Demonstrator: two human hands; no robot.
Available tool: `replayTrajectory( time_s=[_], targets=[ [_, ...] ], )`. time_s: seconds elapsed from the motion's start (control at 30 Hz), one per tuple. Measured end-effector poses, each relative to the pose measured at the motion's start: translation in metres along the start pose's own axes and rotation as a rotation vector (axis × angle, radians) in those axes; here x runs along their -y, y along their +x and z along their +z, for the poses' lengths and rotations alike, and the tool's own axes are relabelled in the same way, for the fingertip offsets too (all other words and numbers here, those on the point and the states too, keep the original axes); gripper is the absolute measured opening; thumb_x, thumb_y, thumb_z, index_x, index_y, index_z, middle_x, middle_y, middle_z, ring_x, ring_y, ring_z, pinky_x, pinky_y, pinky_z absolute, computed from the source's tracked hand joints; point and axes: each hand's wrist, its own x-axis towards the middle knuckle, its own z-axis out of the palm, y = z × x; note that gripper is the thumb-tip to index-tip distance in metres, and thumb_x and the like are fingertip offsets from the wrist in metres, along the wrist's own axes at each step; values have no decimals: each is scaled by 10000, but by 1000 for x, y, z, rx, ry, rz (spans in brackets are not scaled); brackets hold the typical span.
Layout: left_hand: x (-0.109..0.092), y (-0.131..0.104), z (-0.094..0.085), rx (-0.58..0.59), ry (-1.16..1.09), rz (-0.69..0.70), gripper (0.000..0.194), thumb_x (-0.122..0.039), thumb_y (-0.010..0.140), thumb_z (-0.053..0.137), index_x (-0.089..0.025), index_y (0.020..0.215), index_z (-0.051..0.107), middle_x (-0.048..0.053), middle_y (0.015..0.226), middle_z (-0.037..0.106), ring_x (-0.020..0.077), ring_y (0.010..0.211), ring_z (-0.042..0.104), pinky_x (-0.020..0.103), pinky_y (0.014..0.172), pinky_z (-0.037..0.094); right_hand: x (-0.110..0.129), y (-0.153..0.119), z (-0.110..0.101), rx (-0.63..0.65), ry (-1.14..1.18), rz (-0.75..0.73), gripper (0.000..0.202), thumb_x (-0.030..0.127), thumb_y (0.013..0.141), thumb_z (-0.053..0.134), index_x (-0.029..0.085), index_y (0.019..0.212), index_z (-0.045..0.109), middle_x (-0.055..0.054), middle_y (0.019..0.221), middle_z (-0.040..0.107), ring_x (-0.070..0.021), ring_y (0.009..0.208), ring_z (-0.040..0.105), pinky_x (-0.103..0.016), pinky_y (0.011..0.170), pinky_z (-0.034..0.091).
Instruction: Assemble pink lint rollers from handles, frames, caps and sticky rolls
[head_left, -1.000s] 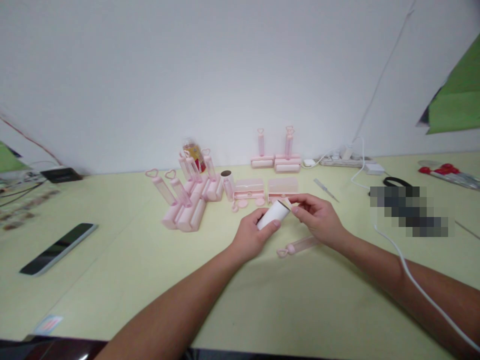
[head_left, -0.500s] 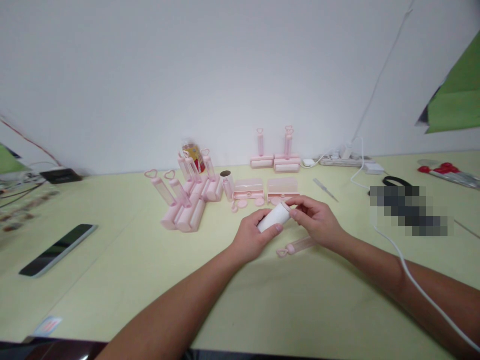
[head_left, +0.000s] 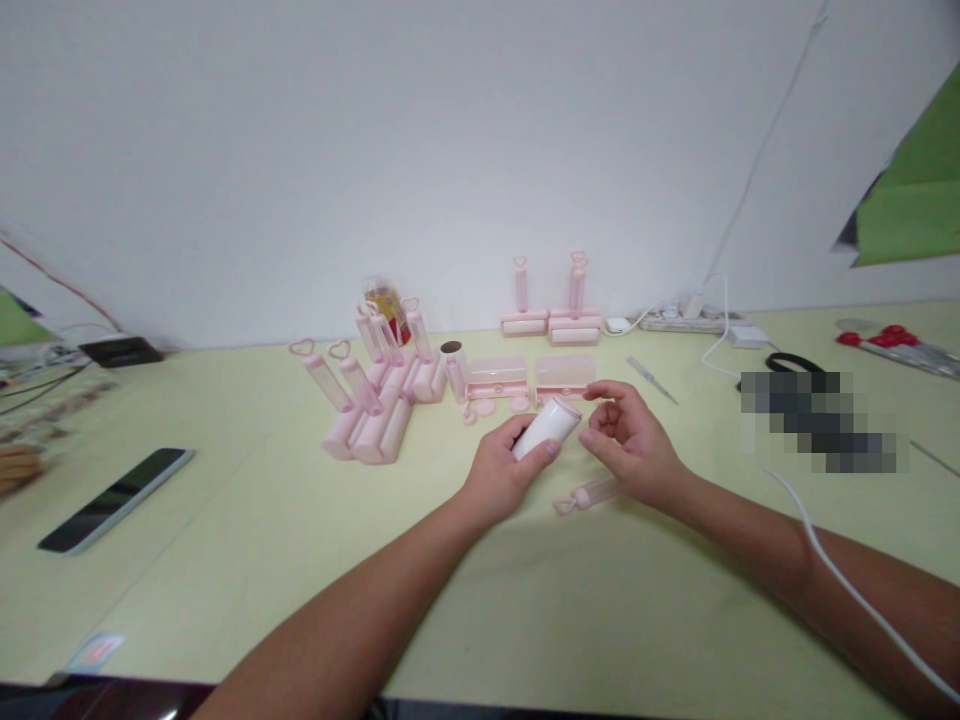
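Observation:
My left hand [head_left: 504,470] is wrapped round a white lint roll [head_left: 546,428], tilted with its upper end toward the right. A pinkish edge shows at that end. Just right of it, my right hand [head_left: 630,440] has its fingers apart and holds nothing. Beneath the right hand lies a pink lint roller handle [head_left: 596,494] with a heart-shaped loop, partly hidden by the hand. Beyond the hands are two opened pink roller cases [head_left: 498,378] with clear lids, and small pink discs [head_left: 486,408]. A pink-white roll [head_left: 454,372] with a brown core stands upright beside them.
Several assembled pink lint rollers [head_left: 379,430] stand at the left, and others [head_left: 574,325] by the wall. A screwdriver [head_left: 651,380], power strip [head_left: 686,320] and red-handled tool [head_left: 892,340] lie right. A phone [head_left: 116,500] lies left. A white cable [head_left: 847,590] crosses my right forearm.
My right hand has come off the end of the lint roll and moved slightly right, its fingers opening. The left hand keeps the roll nearly in place. At the far left edge, a blurred hand-like shape has appeared.

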Motion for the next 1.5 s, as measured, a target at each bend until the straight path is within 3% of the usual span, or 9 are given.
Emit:
replayTrajectory(
  time_s=[0.13,0.33,0.5,0.63,0.8,0.9,1.03,1.27,1.5],
  targets=[
    [0,0,0,-13,-19,2,433,-452,856,631,-144,1159,647,56,1012,683,195,868,585,289,793,436,5,-6,3,-104,-39,-126,513,337,830,638,263,1281,406,-50,999,486,-174,790,519,-304,646,496],
    [-2,-1,1,-8,-12,22,428,-418,838,660,-145,1167,654,67,1065,694,220,940,603,313,861,448,13,-4,-1,160,-126,-175,350,313,871,585,248,1214,553,-92,1163,503,-145,725,535,-312,629,505],
    [-7,-2,2,6,-18,30,447,-421,830,671,-148,1184,650,75,1096,695,234,956,616,320,855,457,10,-4,-1,22,-163,-184,637,329,845,620,275,1439,396,-132,1384,419,-207,930,568,-341,694,546],
    [-5,-3,3,23,-27,30,425,-414,841,665,-151,1174,655,69,1078,698,223,946,618,314,852,458,8,-2,-3,237,-183,-173,648,311,872,603,258,1481,386,-124,1500,398,-266,1172,537,-351,793,553],
    [4,6,-3,-116,-47,-17,406,-450,856,633,-144,1121,669,56,1008,691,198,889,600,291,800,450,-2,12,-8,317,-239,-88,674,370,903,579,240,1514,328,-126,1469,482,-274,1185,569,-436,932,513],
    [12,14,-9,-230,-122,-109,435,-513,857,590,-137,1064,662,32,823,658,156,698,567,252,627,428,-10,20,-8,315,-364,-45,582,354,919,543,236,1472,403,-121,1422,543,-277,1185,583,-466,965,491],
    [21,19,-11,-259,-289,-237,401,-496,817,591,-144,1005,628,-34,605,502,111,483,445,220,441,320,-19,26,-4,378,-585,-94,533,325,905,545,173,1413,487,-142,1442,521,-301,1299,495,-499,1093,372],
    [23,17,-6,-134,-369,-216,369,-365,787,602,-155,1091,614,-29,657,518,106,522,468,208,457,330,-31,36,-4,503,-671,-137,550,313,922,525,157,1442,436,-154,1465,488,-295,1329,458,-461,1091,338],
    [20,18,-8,-191,-388,-166,592,-397,725,717,-164,1237,529,3,840,591,95,595,480,202,506,367,-35,32,-2,467,-785,-93,323,287,917,550,143,1198,622,-140,1137,669,-261,1049,575,-395,958,396]
  ],
)
